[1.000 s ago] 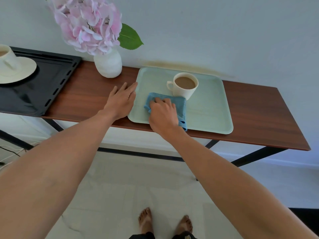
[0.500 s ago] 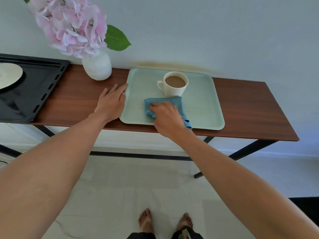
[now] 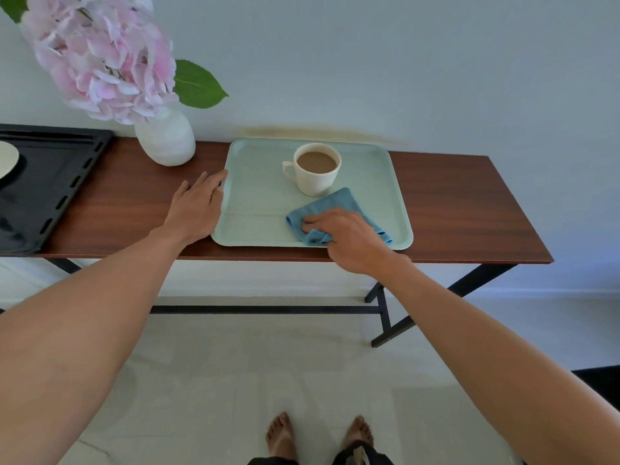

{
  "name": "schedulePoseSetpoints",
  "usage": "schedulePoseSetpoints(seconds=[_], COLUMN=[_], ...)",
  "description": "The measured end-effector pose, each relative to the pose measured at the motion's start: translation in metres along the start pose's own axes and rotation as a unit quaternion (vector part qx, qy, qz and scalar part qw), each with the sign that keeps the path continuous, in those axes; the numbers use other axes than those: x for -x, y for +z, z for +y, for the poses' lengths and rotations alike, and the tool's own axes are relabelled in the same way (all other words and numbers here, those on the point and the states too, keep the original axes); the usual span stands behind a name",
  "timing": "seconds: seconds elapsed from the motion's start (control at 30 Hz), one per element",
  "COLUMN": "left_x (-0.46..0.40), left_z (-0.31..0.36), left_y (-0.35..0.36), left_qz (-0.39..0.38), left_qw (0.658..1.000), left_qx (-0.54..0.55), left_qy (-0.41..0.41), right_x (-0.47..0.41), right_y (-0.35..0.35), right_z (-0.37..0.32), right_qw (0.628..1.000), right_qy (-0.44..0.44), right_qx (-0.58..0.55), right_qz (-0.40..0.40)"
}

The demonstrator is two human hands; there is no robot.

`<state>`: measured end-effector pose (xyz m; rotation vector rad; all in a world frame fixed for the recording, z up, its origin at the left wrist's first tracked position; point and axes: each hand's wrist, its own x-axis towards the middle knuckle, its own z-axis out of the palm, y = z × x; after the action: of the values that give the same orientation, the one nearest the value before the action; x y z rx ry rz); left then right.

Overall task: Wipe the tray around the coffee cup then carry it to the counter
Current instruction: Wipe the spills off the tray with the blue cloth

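Note:
A pale green tray lies on a narrow wooden table against the wall. A white cup of milky coffee stands in the tray's back middle, handle to the left. A blue cloth lies on the tray's front right, just in front of the cup. My right hand presses down on the cloth's near edge, fingers gripping it. My left hand rests flat on the table with its fingertips against the tray's left rim.
A white vase with pink hydrangea flowers stands left of the tray. A black oven tray with a white saucer occupies the table's left end. My bare feet stand on a pale tiled floor.
My right hand has slid the blue cloth from the tray's front middle to its front right. The left hand stays at the tray's left rim. The view has shifted right.

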<state>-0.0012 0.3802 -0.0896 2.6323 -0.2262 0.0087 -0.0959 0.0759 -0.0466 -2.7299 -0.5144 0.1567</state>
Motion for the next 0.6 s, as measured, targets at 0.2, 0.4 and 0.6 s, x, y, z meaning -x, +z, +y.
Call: schedulePoseSetpoints(seconds=[0.2, 0.4, 0.6], left_x=[0.0, -0.005, -0.012], left_z=[0.004, 0.015, 0.05], left_y=[-0.001, -0.009, -0.005], left_qz=[-0.011, -0.015, 0.011], left_qw=[1.0, 1.0, 0.994], left_qx=[0.003, -0.005, -0.042], left_qy=[-0.01, -0.017, -0.103], right_x=[0.015, 0.003, 0.012], right_y=[-0.026, -0.013, -0.031], right_z=[0.049, 0.016, 0.057], right_qw=[0.992, 1.0, 0.983], right_qy=[0.107, 0.028, 0.141], right_qx=[0.006, 0.006, 0.083], right_qz=[0.06, 0.009, 0.087])
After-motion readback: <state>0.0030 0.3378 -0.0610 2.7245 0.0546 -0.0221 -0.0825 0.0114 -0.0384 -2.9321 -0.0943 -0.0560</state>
